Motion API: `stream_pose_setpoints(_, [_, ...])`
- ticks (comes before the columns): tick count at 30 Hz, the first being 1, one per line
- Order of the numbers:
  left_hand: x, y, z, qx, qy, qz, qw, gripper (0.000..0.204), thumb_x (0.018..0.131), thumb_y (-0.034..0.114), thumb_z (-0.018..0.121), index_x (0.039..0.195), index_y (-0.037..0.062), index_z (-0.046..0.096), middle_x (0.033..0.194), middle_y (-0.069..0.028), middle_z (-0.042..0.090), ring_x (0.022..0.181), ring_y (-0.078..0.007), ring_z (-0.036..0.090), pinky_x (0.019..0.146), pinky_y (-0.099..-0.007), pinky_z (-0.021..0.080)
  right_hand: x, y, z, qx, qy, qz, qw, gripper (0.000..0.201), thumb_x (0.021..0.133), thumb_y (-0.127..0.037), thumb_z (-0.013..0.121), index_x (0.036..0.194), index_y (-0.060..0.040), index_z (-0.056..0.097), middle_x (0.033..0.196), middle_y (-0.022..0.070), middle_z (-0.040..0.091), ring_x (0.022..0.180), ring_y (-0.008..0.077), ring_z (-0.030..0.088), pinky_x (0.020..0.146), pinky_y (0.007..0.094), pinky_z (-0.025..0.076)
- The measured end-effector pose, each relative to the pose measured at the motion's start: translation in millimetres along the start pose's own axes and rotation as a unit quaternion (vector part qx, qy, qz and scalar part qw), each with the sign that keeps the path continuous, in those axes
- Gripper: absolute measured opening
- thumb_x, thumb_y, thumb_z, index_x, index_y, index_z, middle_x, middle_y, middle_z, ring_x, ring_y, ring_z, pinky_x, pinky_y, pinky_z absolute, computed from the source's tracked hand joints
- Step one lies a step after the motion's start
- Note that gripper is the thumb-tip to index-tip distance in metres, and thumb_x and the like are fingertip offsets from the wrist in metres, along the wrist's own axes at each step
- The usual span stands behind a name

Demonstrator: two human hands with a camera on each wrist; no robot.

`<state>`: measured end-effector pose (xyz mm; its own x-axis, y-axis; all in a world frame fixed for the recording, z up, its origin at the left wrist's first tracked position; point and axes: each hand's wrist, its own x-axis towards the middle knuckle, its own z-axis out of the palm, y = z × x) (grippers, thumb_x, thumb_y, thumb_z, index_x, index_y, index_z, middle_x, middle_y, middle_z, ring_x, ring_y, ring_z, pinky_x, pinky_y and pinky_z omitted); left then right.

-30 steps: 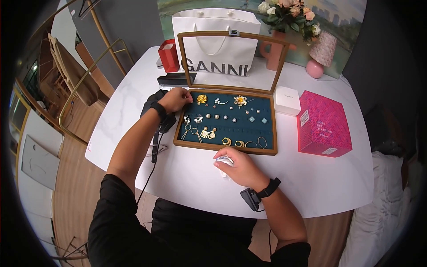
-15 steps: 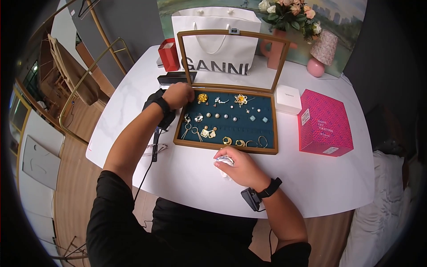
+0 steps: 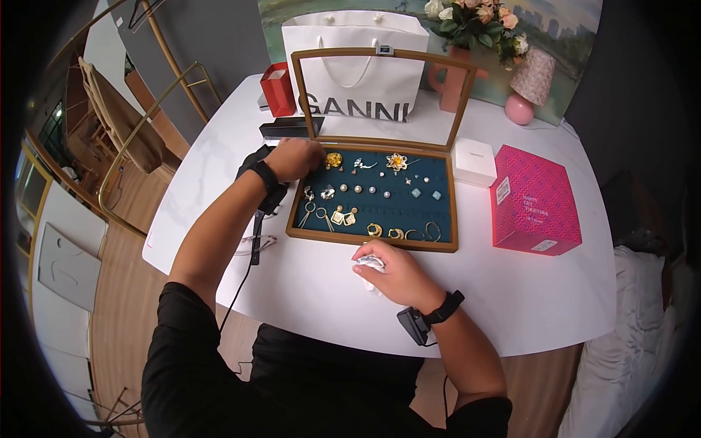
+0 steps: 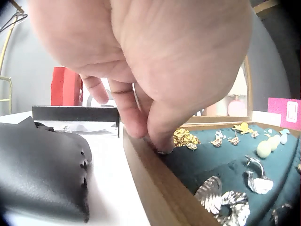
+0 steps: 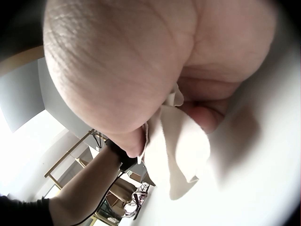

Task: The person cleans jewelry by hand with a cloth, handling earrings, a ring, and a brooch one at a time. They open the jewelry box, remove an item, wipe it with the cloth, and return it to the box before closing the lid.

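My left hand (image 3: 293, 158) is over the back left corner of a wooden jewellery case (image 3: 300, 235) with its glass lid raised. In the left wrist view, thumb and fingertips (image 4: 162, 141) pinch together just inside the rim, beside a gold ornament (image 4: 186, 138); a small shiny bit shows under the thumb, too hidden to identify. Earrings and brooches, such as an orange-centred flower (image 3: 396, 162), lie in rows on the dark green lining. In front of the case my right hand (image 3: 398, 276) grips a crumpled white cloth (image 5: 181, 146) above the white table.
Behind the case stand a white paper bag (image 3: 350, 101) and a red box (image 3: 277, 91). A white box (image 3: 474, 164) and a pink box (image 3: 537, 201) are at the right. A black pouch (image 4: 42, 169), cable and glasses (image 3: 255, 247) lie left.
My left hand has moved slightly right and inward over the case's corner, with its fingertips now hidden from the head view. The right hand keeps its grip on the cloth.
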<state>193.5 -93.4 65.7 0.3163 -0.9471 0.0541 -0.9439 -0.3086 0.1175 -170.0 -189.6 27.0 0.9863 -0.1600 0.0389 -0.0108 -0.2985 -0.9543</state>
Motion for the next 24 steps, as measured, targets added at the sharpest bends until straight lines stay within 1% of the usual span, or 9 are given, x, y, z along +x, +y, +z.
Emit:
stream_pose_setpoints(3, [4.6, -2.1, 12.0, -0.049, -0.022, -0.060, 0.997, 0.026, 0.099, 0.015, 0.072, 0.123, 0.0123, 0.080, 0.111, -0.0081, 0.083, 0.113, -0.0306, 0.076, 0.103, -0.0497, 0.048, 0.4, 0.5, -0.8, -0.003, -0.002, 0.004, 1.000, 0.025, 0.105, -0.020, 0.078, 0.122, -0.0035, 0.069, 0.108, 0.0075, 0.076, 0.096, 0.0148, 0.071, 0.086, 0.0309, 0.057])
stream_pose_setpoints(6, [2.6, 6.9, 12.5, -0.029, -0.012, -0.078, 0.996, 0.025, 0.098, 0.018, 0.074, 0.122, 0.0128, 0.081, 0.112, -0.0082, 0.083, 0.112, -0.0318, 0.077, 0.103, -0.0492, 0.051, -0.4, -1.0, -1.6, -0.003, 0.002, 0.006, 1.000, 0.025, 0.105, -0.020, 0.078, 0.123, -0.0038, 0.070, 0.108, 0.0075, 0.076, 0.096, 0.0147, 0.071, 0.086, 0.0310, 0.057])
stream_pose_setpoints(9, [6.3, 2.7, 22.3, -0.033, 0.007, -0.106, 0.994, 0.022, 0.097, 0.019, 0.075, 0.117, 0.0134, 0.082, 0.111, -0.0092, 0.084, 0.111, -0.0320, 0.077, 0.103, -0.0503, 0.052, -1.1, -3.7, -2.8, 0.000, -0.001, 0.014, 1.000, 0.025, 0.105, -0.020, 0.077, 0.123, -0.0041, 0.070, 0.109, 0.0075, 0.076, 0.096, 0.0148, 0.071, 0.086, 0.0310, 0.057])
stream_pose_setpoints(12, [5.3, 0.8, 23.5, -0.049, 0.010, -0.095, 0.994, 0.019, 0.097, 0.020, 0.075, 0.113, 0.0133, 0.083, 0.109, -0.0098, 0.083, 0.110, -0.0321, 0.077, 0.103, -0.0535, 0.052, -1.1, -0.3, -2.1, 0.002, -0.002, 0.003, 1.000, 0.025, 0.106, -0.020, 0.076, 0.124, -0.0044, 0.070, 0.109, 0.0076, 0.076, 0.096, 0.0152, 0.071, 0.086, 0.0309, 0.057])
stream_pose_setpoints(15, [1.7, 10.0, 16.2, -0.011, 0.015, -0.074, 0.997, 0.019, 0.098, 0.016, 0.072, 0.114, 0.0106, 0.083, 0.108, -0.0130, 0.083, 0.105, -0.0344, 0.078, 0.097, -0.0451, 0.058, -1.1, -3.3, -2.8, -0.002, -0.011, 0.011, 1.000, 0.026, 0.106, -0.021, 0.076, 0.125, -0.0043, 0.070, 0.110, 0.0078, 0.076, 0.096, 0.0157, 0.072, 0.086, 0.0311, 0.057])
stream_pose_setpoints(18, [2.6, 16.4, 17.0, 0.008, 0.004, -0.109, 0.994, 0.019, 0.098, 0.030, 0.077, 0.107, 0.0152, 0.084, 0.105, -0.0095, 0.083, 0.106, -0.0312, 0.078, 0.100, -0.0566, 0.050, -1.4, -2.4, -2.3, -0.001, -0.010, 0.013, 1.000, 0.026, 0.106, -0.021, 0.075, 0.125, -0.0041, 0.070, 0.110, 0.0080, 0.076, 0.097, 0.0159, 0.072, 0.086, 0.0313, 0.057])
stream_pose_setpoints(21, [1.7, 20.3, 19.6, 0.016, 0.012, -0.109, 0.994, 0.021, 0.098, 0.036, 0.078, 0.102, 0.0162, 0.085, 0.102, -0.0079, 0.083, 0.104, -0.0306, 0.078, 0.096, -0.0565, 0.049, -1.3, -1.6, -2.4, -0.008, -0.006, 0.004, 1.000, 0.026, 0.106, -0.021, 0.075, 0.125, -0.0038, 0.070, 0.110, 0.0082, 0.076, 0.097, 0.0162, 0.072, 0.086, 0.0316, 0.057])
stream_pose_setpoints(24, [3.0, 21.3, 20.8, 0.002, 0.030, -0.101, 0.994, 0.019, 0.097, 0.031, 0.079, 0.100, 0.0131, 0.085, 0.101, -0.0106, 0.083, 0.097, -0.0318, 0.078, 0.089, -0.0454, 0.058, -1.2, -1.3, -2.2, -0.009, -0.009, 0.013, 1.000, 0.026, 0.106, -0.021, 0.075, 0.125, -0.0040, 0.070, 0.110, 0.0085, 0.076, 0.097, 0.0169, 0.072, 0.086, 0.0320, 0.057])
